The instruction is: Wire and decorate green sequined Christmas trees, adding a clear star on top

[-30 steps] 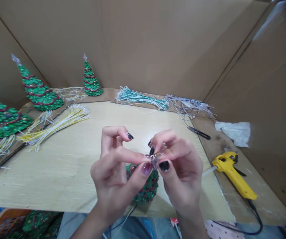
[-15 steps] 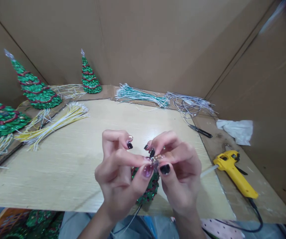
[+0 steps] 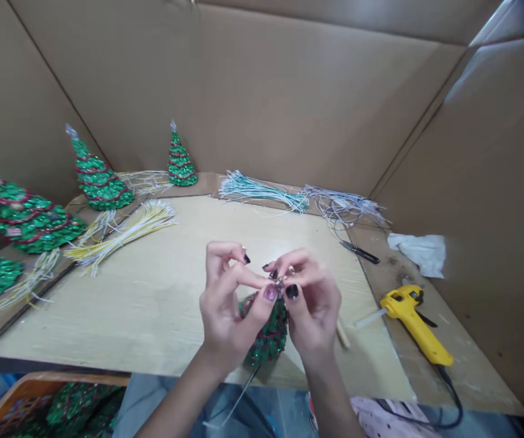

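Note:
A small green Christmas tree [image 3: 267, 340] with red garlands stands near the table's front edge, wires trailing from its base. Above it, my left hand [image 3: 232, 310] pinches a small clear tree topper [image 3: 279, 286] between thumb and index finger. From the other side my right hand [image 3: 313, 304] is closed on the same piece, thumb and fingertips pressed together. The fingers cover most of the topper and the tree's tip, so I cannot tell how the two join. Behind my right hand, a pale stick [image 3: 343, 336] lies partly hidden.
Several finished-looking trees [image 3: 100, 182] line the left edge beside yellow-white wires [image 3: 123, 234]. Teal wires [image 3: 262, 191] and pale wires [image 3: 346, 204] lie at the back. A black cutter [image 3: 360, 252], white tissue [image 3: 421, 252] and yellow glue gun [image 3: 417, 322] sit right; an orange basket [image 3: 4, 404] is lower left.
The view has tilted up and shifted left, so the trees show further right. Both hands stay pinched on the topper. More of the tree below them shows, and the pale stick has come into sight.

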`<state>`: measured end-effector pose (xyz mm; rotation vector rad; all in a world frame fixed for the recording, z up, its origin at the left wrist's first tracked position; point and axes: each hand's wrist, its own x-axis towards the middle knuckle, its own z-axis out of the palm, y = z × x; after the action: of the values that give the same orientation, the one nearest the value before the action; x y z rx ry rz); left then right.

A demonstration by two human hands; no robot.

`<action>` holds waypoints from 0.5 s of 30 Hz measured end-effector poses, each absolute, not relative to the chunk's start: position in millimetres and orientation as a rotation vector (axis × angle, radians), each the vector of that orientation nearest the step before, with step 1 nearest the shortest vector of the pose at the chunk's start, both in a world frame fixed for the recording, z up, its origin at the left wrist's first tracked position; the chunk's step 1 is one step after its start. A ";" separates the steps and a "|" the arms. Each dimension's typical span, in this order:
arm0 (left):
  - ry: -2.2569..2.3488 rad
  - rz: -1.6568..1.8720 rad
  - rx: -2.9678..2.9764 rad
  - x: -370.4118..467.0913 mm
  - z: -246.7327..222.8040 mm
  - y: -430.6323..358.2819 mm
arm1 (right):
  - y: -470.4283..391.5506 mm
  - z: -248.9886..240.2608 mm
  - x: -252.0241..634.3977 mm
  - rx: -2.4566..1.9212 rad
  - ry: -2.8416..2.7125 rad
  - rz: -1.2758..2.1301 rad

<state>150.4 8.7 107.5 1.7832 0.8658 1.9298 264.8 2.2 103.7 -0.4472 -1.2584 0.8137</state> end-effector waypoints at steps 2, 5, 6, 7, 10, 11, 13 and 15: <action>0.949 1.854 1.747 150.2 114.5 5.5 | 2.2 106.3 269.1 -0.498 -1.259 0.870; 1.079 1.735 1.653 154.2 129.4 0.9 | 2.3 118.8 271.7 -0.582 -1.232 0.824; 1.112 1.715 1.639 156.5 134.1 -0.2 | 2.3 124.3 270.6 -0.620 -1.232 0.786; 1.135 1.705 1.635 159.1 138.0 -0.9 | 2.4 129.8 268.4 -0.666 -1.246 0.754; 1.147 1.699 1.616 166.6 143.4 -0.8 | 2.4 141.3 258.3 -0.804 -1.301 0.756; 1.150 1.695 1.612 168.5 143.3 -0.5 | 2.2 142.9 254.9 -0.833 -1.300 0.783; 1.174 1.683 1.624 170.8 141.5 -0.4 | 1.0 143.4 249.6 -0.851 -1.279 0.824; 1.213 1.685 1.660 171.5 139.1 -1.3 | -1.1 141.9 246.3 -0.860 -1.269 0.837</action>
<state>171.5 -1.3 139.1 1.6604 1.2134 1.6847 246.3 -1.1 141.9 -0.8605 -1.2691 0.8370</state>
